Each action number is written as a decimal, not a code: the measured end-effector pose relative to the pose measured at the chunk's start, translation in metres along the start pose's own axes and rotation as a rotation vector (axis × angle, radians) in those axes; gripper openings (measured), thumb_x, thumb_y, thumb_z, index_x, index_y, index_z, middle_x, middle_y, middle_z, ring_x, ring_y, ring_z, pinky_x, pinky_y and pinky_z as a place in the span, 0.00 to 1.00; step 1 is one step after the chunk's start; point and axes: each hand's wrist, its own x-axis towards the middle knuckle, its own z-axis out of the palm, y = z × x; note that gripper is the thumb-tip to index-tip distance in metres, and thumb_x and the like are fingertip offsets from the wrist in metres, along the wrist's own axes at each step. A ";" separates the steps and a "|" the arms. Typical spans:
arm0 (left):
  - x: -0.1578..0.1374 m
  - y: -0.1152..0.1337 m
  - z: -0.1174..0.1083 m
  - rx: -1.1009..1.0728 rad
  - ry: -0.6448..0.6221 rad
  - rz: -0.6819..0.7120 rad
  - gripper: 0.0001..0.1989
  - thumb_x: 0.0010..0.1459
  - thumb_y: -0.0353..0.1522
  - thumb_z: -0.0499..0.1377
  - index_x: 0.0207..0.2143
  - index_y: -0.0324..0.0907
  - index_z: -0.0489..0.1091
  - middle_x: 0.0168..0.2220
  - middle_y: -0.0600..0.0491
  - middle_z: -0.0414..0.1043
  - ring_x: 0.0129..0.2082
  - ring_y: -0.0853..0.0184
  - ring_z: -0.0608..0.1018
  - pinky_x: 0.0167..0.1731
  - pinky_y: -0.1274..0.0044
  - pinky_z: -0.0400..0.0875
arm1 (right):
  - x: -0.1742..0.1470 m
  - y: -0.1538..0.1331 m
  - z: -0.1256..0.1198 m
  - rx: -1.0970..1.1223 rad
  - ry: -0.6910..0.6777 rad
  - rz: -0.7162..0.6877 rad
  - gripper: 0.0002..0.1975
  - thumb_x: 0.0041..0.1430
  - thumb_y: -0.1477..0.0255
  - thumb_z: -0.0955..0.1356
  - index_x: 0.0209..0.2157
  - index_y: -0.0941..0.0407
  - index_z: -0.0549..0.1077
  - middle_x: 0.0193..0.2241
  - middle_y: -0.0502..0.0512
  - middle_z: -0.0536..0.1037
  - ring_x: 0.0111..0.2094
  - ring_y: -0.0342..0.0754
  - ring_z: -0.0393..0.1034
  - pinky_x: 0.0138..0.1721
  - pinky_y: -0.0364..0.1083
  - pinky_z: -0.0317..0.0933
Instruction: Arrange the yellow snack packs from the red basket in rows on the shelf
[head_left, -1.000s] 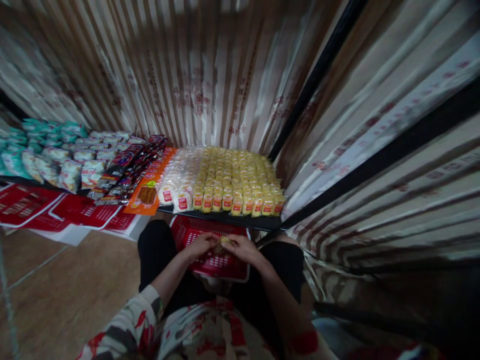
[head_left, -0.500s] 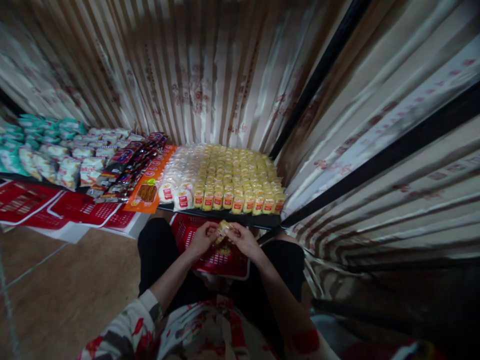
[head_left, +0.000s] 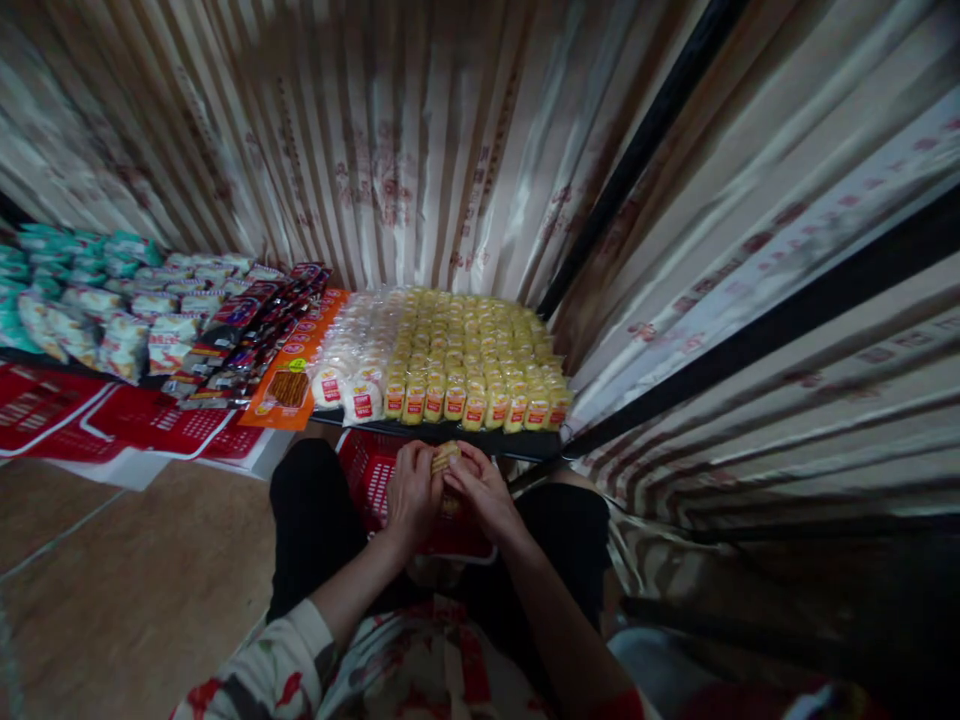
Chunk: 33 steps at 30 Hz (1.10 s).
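Between my two hands is a small yellow wrapped snack packet (head_left: pixel 445 458), pinched from both sides above a red plastic basket (head_left: pixel 373 480). My left hand (head_left: pixel 414 492) is closed on its left side, and the fingers of my right hand (head_left: pixel 482 485) grip its right side. The basket sits between my knees, partly hidden by my hands and forearms. Something yellowish shows in it beneath my fingers, too covered to make out. Just beyond my hands, rows of yellow wrapped snack packets (head_left: pixel 476 365) with red and orange labels stand on a black shelf (head_left: pixel 495 440).
Left of the yellow rows are white round packets (head_left: pixel 363 395), an orange bag (head_left: pixel 289 385), dark packets (head_left: pixel 240 335), white packets (head_left: pixel 172 345) and teal packets (head_left: pixel 90 255). More red baskets (head_left: pixel 169 425) sit below. Black poles (head_left: pixel 637 160) and pleated curtains (head_left: pixel 420 150) bound the back and right.
My left hand has turned and closed in nearer the packet, its fingers now more upright. The packet has turned between my fingers. The view has shifted slightly.
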 end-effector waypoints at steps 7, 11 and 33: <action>-0.010 -0.002 0.013 -0.045 0.044 0.037 0.10 0.55 0.28 0.54 0.41 0.41 0.67 0.49 0.45 0.62 0.50 0.59 0.67 0.49 0.67 0.66 | 0.000 -0.003 -0.003 -0.091 0.026 -0.044 0.30 0.42 0.59 0.71 0.48 0.56 0.66 0.44 0.59 0.75 0.42 0.50 0.72 0.41 0.47 0.67; -0.009 -0.007 0.011 -0.194 0.018 -0.023 0.10 0.57 0.29 0.51 0.41 0.40 0.66 0.48 0.45 0.64 0.50 0.61 0.68 0.51 0.67 0.65 | -0.001 -0.008 -0.008 -0.105 0.008 -0.048 0.28 0.44 0.63 0.70 0.49 0.55 0.67 0.44 0.57 0.75 0.42 0.50 0.72 0.41 0.47 0.67; 0.014 0.016 0.037 -0.352 -0.292 -0.180 0.10 0.52 0.28 0.55 0.39 0.41 0.68 0.37 0.51 0.71 0.37 0.67 0.73 0.39 0.76 0.68 | -0.010 0.002 -0.034 -0.475 0.361 -0.255 0.15 0.52 0.63 0.65 0.40 0.55 0.66 0.35 0.55 0.73 0.33 0.46 0.69 0.36 0.46 0.68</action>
